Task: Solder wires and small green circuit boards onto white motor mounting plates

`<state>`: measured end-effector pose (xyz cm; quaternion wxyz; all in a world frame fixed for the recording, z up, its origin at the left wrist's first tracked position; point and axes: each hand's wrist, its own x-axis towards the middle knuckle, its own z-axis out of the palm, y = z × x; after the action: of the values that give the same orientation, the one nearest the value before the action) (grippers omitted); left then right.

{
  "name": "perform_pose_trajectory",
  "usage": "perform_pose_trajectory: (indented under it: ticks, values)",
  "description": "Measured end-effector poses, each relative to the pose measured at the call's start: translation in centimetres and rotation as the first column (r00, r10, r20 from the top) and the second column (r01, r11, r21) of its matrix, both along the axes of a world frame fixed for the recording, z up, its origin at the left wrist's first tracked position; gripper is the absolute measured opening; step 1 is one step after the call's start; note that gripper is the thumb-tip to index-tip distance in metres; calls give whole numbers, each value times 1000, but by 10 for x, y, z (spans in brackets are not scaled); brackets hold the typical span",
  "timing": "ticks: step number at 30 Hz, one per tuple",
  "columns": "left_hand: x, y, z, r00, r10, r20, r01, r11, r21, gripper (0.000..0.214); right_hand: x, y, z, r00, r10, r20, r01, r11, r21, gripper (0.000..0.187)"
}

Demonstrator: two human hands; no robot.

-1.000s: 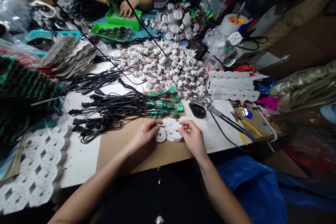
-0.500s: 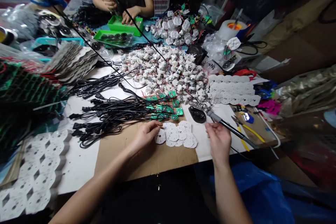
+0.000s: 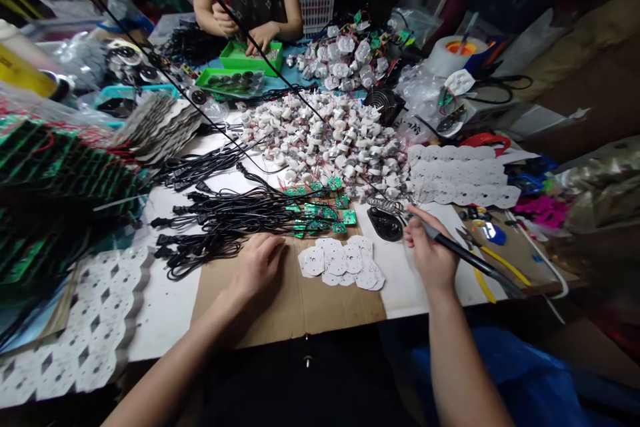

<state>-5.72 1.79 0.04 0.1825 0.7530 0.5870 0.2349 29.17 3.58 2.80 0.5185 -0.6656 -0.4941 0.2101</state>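
My right hand (image 3: 429, 251) is closed around the black handle of a soldering iron (image 3: 463, 256) that lies across the white sheet toward the lower right. My left hand (image 3: 256, 265) rests on brown cardboard (image 3: 280, 307), fingers loosely curled and holding nothing, just left of a cluster of white round-lobed circuit boards (image 3: 343, 260). Small green circuit boards (image 3: 320, 203) lie just beyond the white ones, beside a bundle of black power cords (image 3: 220, 217).
A heap of small white motors (image 3: 325, 137) fills the table's middle. White panel sheets (image 3: 457, 177) lie at the right, more (image 3: 70, 333) at the left front. A black stand (image 3: 385, 223) sits near the iron. Across the table another person's hands (image 3: 260, 33) work over green trays (image 3: 250, 57).
My right hand left the white boards, moved right and closed on the soldering iron handle. My left hand let go of the boards and slid left onto the cardboard.
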Motion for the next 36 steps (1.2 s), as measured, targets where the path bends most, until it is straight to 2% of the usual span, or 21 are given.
perform_pose_trajectory:
  ticks: [4,7,12,15,20,25,27,31,36]
  values:
    - [3,3,-10,998,-56,-1,56,998,39,27,3,-28,15,991,-134,-21,135,989,60,46]
    - [10,6,-16,997,-70,15,69,994,85,31,5,-51,15,982,-187,-19,188,980,66,41]
    - [11,9,-25,999,-44,9,42,991,126,31,9,-65,-10,978,-198,-60,197,980,-19,37]
    - [12,11,-26,999,-30,35,26,992,128,30,14,-64,-27,988,-147,-42,144,986,-80,36]
    - [19,13,-15,994,10,107,-23,992,120,27,17,-64,-40,991,-96,94,103,992,-77,33]
    - [21,14,-1,997,54,54,-56,998,38,30,12,-63,-33,960,-104,259,105,994,12,24]
    - [18,13,3,999,40,14,-39,998,-43,33,10,-63,-29,951,-101,291,97,995,30,21]
    - [14,9,9,997,-68,-24,62,978,-201,38,8,-61,-29,947,-97,307,93,995,26,20]
    - [17,5,10,995,-60,-80,42,979,-201,39,13,-60,-37,939,-121,321,111,993,50,22]
